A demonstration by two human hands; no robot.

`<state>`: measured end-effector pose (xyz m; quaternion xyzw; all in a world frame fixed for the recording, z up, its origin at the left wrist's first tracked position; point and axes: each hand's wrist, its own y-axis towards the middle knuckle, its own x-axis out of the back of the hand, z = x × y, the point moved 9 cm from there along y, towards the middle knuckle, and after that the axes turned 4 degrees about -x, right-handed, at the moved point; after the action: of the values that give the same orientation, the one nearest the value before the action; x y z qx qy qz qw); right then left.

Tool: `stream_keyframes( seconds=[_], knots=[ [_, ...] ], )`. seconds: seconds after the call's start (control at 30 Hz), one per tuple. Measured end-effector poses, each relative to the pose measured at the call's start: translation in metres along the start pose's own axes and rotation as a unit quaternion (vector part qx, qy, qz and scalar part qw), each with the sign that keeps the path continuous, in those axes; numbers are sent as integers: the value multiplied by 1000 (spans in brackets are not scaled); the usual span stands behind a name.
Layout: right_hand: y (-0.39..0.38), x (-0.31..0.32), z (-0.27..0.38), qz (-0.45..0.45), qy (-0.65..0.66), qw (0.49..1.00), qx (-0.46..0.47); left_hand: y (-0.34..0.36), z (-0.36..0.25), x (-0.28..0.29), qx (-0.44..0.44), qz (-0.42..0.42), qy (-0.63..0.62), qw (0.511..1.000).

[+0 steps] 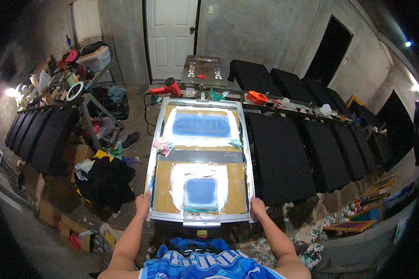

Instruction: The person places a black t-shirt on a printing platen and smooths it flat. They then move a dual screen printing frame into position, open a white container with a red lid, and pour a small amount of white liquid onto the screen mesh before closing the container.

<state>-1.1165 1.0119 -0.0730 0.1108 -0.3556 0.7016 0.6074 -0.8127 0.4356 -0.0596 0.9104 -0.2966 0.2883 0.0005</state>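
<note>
A large screen-printing frame (pixel 249 176) with a pale metal rim lies in front of me. Its yellowish mesh carries an upper blue printing area (pixel 201 125) and a smaller lower one (pixel 201 191), each ringed by white ink. My left hand (pixel 143 204) is closed around the frame's near left side, and my right hand (pixel 258 208) grips the near right side. A crumpled pinkish rag (pixel 163 146) rests on the left edge, a greenish one (pixel 236 143) on the right. A flat metal-looking piece (pixel 201 219) sits at the near rail. What lies beneath the screen is hidden.
Black cloth-covered boards (pixel 281 158) line the right, with more (pixel 49 137) at far left. Beyond the frame, a narrow shelf holds a red heat gun (pixel 169 87) and an orange tool (pixel 257 97). A black cloth heap (pixel 108 181) lies left; crumpled rags (pixel 312 253) lie lower right.
</note>
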Motion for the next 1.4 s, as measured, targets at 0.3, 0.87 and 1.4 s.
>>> stream_keyframes(
  seconds=[0.3,0.87,1.4],
  knots=[
    [-25,10,-55,-21,222,972,-69,-37,21,-2,-4,-53,-13,999],
    [-106,81,-67,1,222,968,113,-223,-8,83,-24,-144,-40,989],
    [-182,52,-49,73,206,971,95,-282,80,122,-19,-127,-171,977]
  ],
)
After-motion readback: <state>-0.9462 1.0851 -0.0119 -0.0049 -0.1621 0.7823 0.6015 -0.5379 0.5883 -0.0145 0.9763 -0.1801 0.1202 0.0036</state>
